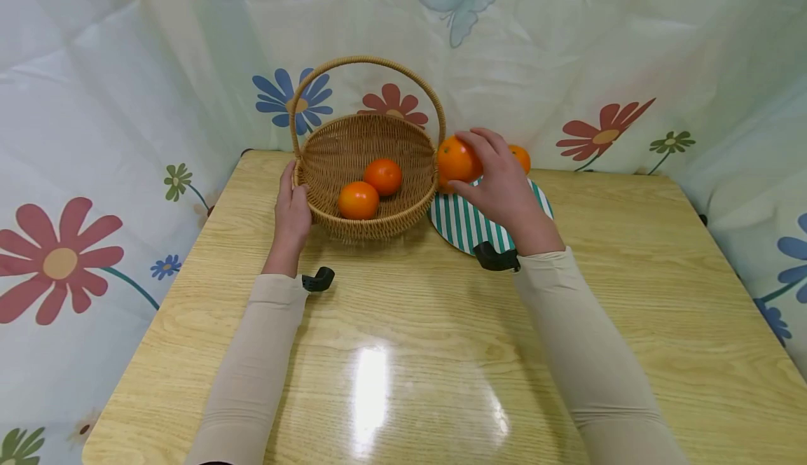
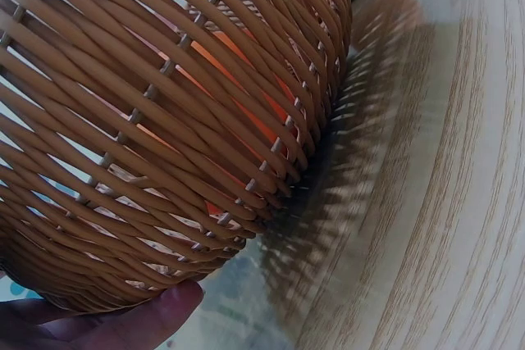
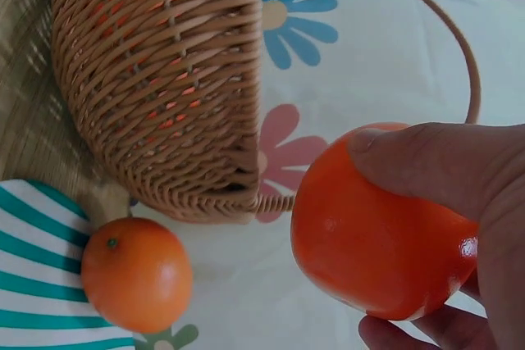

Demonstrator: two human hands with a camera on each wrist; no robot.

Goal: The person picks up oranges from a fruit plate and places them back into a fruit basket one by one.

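Note:
A wicker basket (image 1: pixel 343 144) with a tall arched handle stands at the back of the table, two oranges (image 1: pixel 359 201) inside it. My left hand (image 1: pixel 293 214) grips the basket's left side at the rim; in the left wrist view its fingertip (image 2: pixel 176 301) lies against the weave. Just right of the basket, my right hand (image 1: pixel 509 192) holds an orange (image 1: pixel 457 160) between thumb and fingers, raised beside the rim. Below and behind that hand is a round green-and-white striped mat (image 1: pixel 460 223). Another orange (image 3: pixel 135 275) sits at its edge, and one more orange (image 1: pixel 520 158) shows behind my fingers.
The light wood table (image 1: pixel 403 311) extends in front of the basket and to both sides. A flower-printed curtain (image 1: pixel 529 66) hangs close behind the table's back edge. A small black wrist device (image 1: pixel 318 279) is by the left wrist, and another (image 1: pixel 496 257) is by the right.

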